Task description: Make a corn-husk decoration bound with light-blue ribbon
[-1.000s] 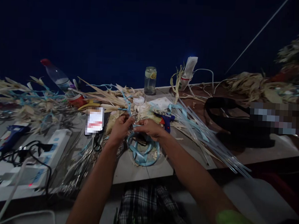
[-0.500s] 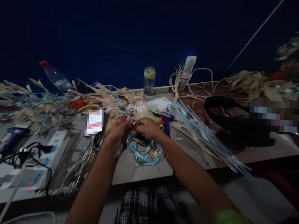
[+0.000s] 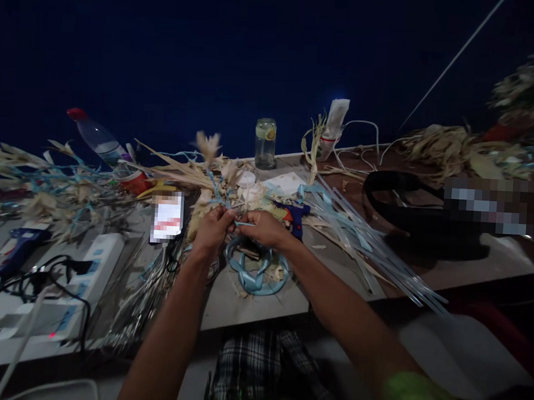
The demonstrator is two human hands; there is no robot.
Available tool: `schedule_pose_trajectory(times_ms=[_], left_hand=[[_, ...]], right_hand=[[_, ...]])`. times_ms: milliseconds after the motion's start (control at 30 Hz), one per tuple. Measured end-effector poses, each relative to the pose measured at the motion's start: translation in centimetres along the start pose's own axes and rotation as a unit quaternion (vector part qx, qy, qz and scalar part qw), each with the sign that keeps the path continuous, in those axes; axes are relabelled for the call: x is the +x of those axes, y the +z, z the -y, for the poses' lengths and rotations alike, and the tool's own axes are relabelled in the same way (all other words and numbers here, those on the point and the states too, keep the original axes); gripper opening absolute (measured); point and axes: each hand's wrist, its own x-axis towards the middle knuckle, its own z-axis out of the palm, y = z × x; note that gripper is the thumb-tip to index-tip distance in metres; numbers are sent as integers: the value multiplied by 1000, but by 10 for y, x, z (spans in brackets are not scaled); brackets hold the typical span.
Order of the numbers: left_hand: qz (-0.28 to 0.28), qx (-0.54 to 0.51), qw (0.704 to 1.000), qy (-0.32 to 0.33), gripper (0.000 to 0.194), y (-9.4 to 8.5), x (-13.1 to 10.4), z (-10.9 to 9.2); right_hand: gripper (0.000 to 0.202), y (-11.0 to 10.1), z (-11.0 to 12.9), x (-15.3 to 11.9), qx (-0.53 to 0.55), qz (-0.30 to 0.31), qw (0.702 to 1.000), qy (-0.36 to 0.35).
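Observation:
My left hand (image 3: pixel 214 228) is closed in a pinch around the lower end of a thin stem wrapped in light blue, which carries pale dried-husk flowers (image 3: pixel 208 146). Close beside it, my right hand (image 3: pixel 262 227) pinches a strip of light blue ribbon (image 3: pixel 245 224) running between the two hands. On the table just below them lies a loose loop of the same blue ribbon (image 3: pixel 262 286). A blue glue gun (image 3: pixel 297 220) rests behind my right wrist, partly hidden. The exact grip of the fingertips is hard to make out.
Clear plastic sticks (image 3: pixel 380 259) and a black strap (image 3: pixel 427 220) lie at right. A glass jar (image 3: pixel 265 145) stands at the back. At left are a power strip (image 3: pixel 98 263), a phone (image 3: pixel 167 217), metal wires (image 3: pixel 142 307), another glue gun (image 3: pixel 22 250) and a tilted bottle (image 3: pixel 98 138).
The husk-flower stem has swung from leaning left to more upright, turning in my left hand. Both hands stay close together in nearly the same place.

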Motion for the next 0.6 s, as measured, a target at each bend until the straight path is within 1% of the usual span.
schedule_pose_trajectory(times_ms=[67, 133, 233, 300, 367, 433, 500, 600], left_hand=[[21, 10, 1000, -11, 18, 0, 0, 0], [25, 9, 1000, -12, 19, -1, 1, 2], [20, -2, 1000, 11, 22, -2, 3, 5], [14, -6, 999, 31, 24, -2, 4, 6], [10, -5, 999, 33, 25, -1, 3, 6], [22, -18, 999, 16, 26, 0, 0, 4], [53, -64, 997, -2, 26, 0, -2, 0], [99, -128, 986, -26, 27, -1, -4, -3]], right_hand=[[23, 0, 2, -1, 40, 18, 999, 6], [23, 0, 5, -3, 90, 41, 995, 21], [26, 1, 10, -6, 170, 76, 981, 49], [26, 1, 12, -7, 194, 78, 976, 60], [23, 1, 13, -7, 184, 65, 979, 59], [19, -1, 13, -6, 150, 49, 986, 47], [17, -2, 14, -6, 123, 38, 991, 30], [20, -5, 14, -6, 129, 45, 990, 18]])
